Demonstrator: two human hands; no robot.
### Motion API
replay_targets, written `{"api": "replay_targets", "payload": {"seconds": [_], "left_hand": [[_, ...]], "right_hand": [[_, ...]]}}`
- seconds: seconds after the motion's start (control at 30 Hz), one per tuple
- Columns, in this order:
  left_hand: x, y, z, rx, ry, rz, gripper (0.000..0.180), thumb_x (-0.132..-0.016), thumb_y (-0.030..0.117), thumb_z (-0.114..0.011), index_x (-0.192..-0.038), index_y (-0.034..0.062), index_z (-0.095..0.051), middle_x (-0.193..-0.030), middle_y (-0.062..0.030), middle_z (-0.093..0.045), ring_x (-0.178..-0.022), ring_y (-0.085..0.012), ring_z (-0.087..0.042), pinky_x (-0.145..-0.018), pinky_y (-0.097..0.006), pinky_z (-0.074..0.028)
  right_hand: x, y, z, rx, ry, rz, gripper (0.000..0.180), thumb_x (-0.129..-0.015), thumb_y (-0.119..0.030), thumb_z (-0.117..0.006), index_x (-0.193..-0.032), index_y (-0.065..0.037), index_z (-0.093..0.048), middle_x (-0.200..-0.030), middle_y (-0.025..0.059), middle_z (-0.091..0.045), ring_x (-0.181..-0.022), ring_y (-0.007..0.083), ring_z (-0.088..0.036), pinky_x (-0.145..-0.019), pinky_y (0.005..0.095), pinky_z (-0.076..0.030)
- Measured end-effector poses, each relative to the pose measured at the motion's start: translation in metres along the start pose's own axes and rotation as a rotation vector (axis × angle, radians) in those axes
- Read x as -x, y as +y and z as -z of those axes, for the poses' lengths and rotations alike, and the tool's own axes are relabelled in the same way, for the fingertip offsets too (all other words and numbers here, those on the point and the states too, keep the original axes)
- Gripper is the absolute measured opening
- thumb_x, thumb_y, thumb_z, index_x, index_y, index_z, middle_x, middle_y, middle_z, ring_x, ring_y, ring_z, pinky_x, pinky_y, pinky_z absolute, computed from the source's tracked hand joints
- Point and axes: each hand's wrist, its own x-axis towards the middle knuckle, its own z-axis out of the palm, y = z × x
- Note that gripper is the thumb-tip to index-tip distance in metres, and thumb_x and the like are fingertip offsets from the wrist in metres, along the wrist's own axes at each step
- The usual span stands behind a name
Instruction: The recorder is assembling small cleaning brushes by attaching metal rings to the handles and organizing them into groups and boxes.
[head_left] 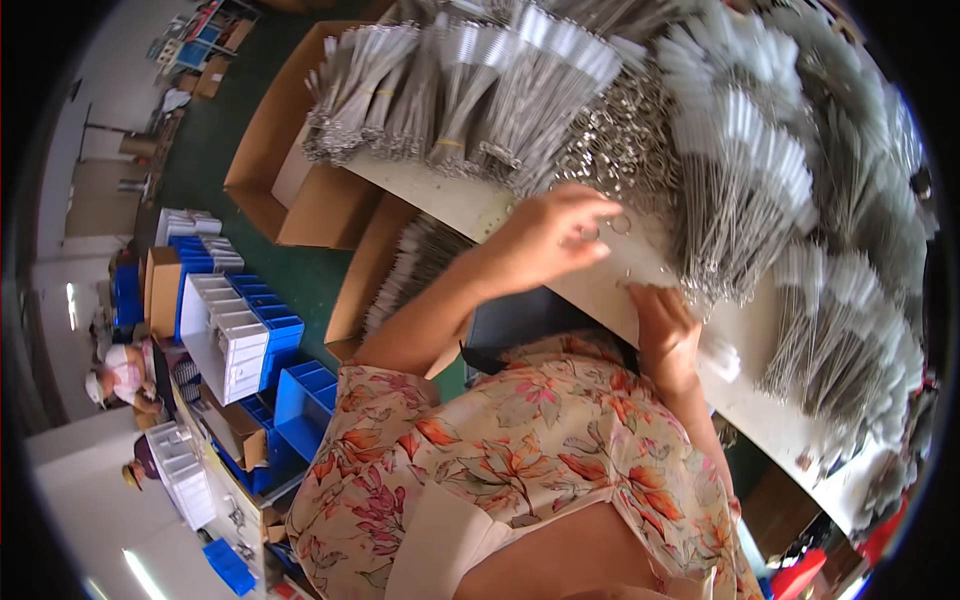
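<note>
From eleven to four o'clock: pale table (740, 400) bearing white-bristled wire brushes (738, 170) and a heap of shiny rings (625, 145). Right hand (663, 325), three o'clock: fingers curled, contents unclear. Left hand (560, 235), two o'clock: pinching one thin, round, silvery ring (620, 225).

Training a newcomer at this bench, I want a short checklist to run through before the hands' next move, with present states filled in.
1. Metal ring at the left hand's fingertips: ok, it shows there.
2. Ring gripped firmly: cannot tell, the hand is blurred.
3. Right hand holding something: cannot tell, its fingers hide the contact.
4. Loose ring pile nearby: ok, just beyond the left hand.
5. Wire brushes in supply: ok, many bundles lie on the table.
</note>
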Motion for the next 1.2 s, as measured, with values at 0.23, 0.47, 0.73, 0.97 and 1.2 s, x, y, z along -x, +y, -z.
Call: {"api": "replay_targets", "payload": {"seconds": [0.23,0.47,0.73,0.97,1.2], "left_hand": [[-0.020,-0.084,0.204,-0.318,0.584,0.320,0.014,-0.083,0.009,-0.057,-0.094,0.0022,-0.063,-0.076,-0.0046,-0.065,-0.063,-0.0088,-0.058,-0.057,-0.022,-0.048],[-0.047,-0.100,0.212,-0.673,0.241,0.694,0.023,-0.074,0.027,-0.066,-0.085,0.0066,-0.066,-0.073,-0.0060,-0.065,-0.061,-0.0150,-0.059,-0.061,-0.030,-0.047],[-0.047,-0.119,0.225,-0.640,0.266,0.773,0.016,-0.078,0.023,-0.061,-0.078,0.0069,-0.063,-0.067,-0.0040,-0.063,-0.058,-0.0136,-0.060,-0.058,-0.028,-0.046],[-0.083,-0.059,0.166,-0.144,0.776,0.151,0.020,-0.087,0.024,-0.054,-0.088,0.0055,-0.060,-0.065,-0.0035,-0.061,-0.059,-0.0108,-0.058,-0.056,-0.026,-0.046],[-0.121,-0.068,0.084,-0.786,0.033,0.226,0.027,-0.076,0.032,-0.064,-0.077,0.0048,-0.062,-0.072,-0.0129,-0.063,-0.068,-0.0273,-0.061,-0.061,-0.035,-0.046]], "right_hand": [[-0.013,-0.016,-0.014,0.062,0.012,0.197,0.026,-0.062,0.002,-0.060,-0.086,-0.008,-0.062,-0.081,0.0011,-0.058,-0.072,0.0180,-0.057,-0.059,0.0292,-0.047],[-0.013,-0.005,-0.026,-0.001,0.032,0.296,0.028,-0.059,-0.015,-0.067,-0.085,-0.007,-0.061,-0.082,0.0028,-0.056,-0.076,0.0194,-0.056,-0.065,0.0320,-0.045],[-0.014,0.001,-0.028,-0.058,0.005,0.309,0.039,-0.058,-0.029,-0.071,-0.087,-0.005,-0.060,-0.084,0.0040,-0.055,-0.078,0.0202,-0.055,-0.067,0.0330,-0.045],[-0.010,0.010,-0.027,-0.034,0.017,0.341,0.048,-0.050,-0.028,-0.072,-0.090,-0.005,-0.060,-0.087,0.0044,-0.057,-0.080,0.0208,-0.055,-0.070,0.0333,-0.045],[-0.006,0.008,-0.002,-0.067,0.117,0.238,0.033,-0.058,-0.020,-0.071,-0.086,-0.006,-0.061,-0.084,0.0031,-0.058,-0.074,0.0196,-0.054,-0.064,0.0317,-0.044]]}}
